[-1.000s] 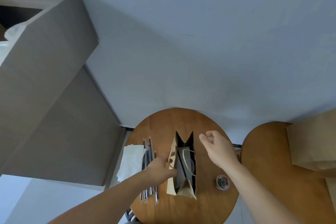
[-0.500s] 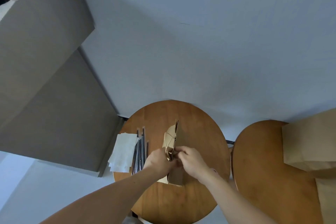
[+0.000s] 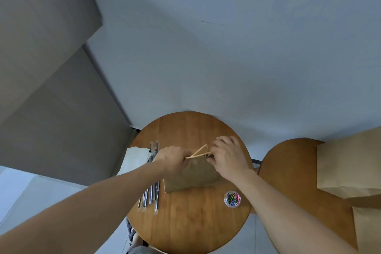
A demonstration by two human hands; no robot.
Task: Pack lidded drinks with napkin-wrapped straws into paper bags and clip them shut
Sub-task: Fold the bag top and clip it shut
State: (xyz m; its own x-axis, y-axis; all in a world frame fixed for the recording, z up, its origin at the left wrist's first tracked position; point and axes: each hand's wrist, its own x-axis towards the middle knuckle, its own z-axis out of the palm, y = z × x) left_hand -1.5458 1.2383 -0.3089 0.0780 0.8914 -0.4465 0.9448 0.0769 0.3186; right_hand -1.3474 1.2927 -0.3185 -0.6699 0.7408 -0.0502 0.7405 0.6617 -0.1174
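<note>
A person's two hands press the mouth of a brown paper bag (image 3: 191, 174) flat at the middle of a round wooden bench (image 3: 185, 225). The left hand (image 3: 172, 161) grips the left end of the bag's top edge, fingers curled over it. The right hand (image 3: 228, 158) pinches the right end. Between them a loop of paper handle (image 3: 200, 150) pokes up toward the far side.

A second ago the same bag stands with its mouth gaping, the left hand steadying one rim and the right hand hovering open above it. Now the two rims meet and both hands are clamped on the paper. The bag's broad face is turned to the camera; whether it stands or leans cannot be told, and its contents are hidden.

This bag's filling appears to be done and its closing under way. What seems to remain is the clip. A small clear tub of paper clips (image 3: 232, 198) sits on the bench to the near right of the bag, close to the right forearm; one hand would have to let go to reach it while the other keeps the edge together.

Wrapped straws (image 3: 154, 194) lie in a row left of the bag, with white napkins (image 3: 134, 159) at the bench's left edge. Larger brown bags (image 3: 348, 163) rest on a second bench (image 3: 288, 171) to the right.
</note>
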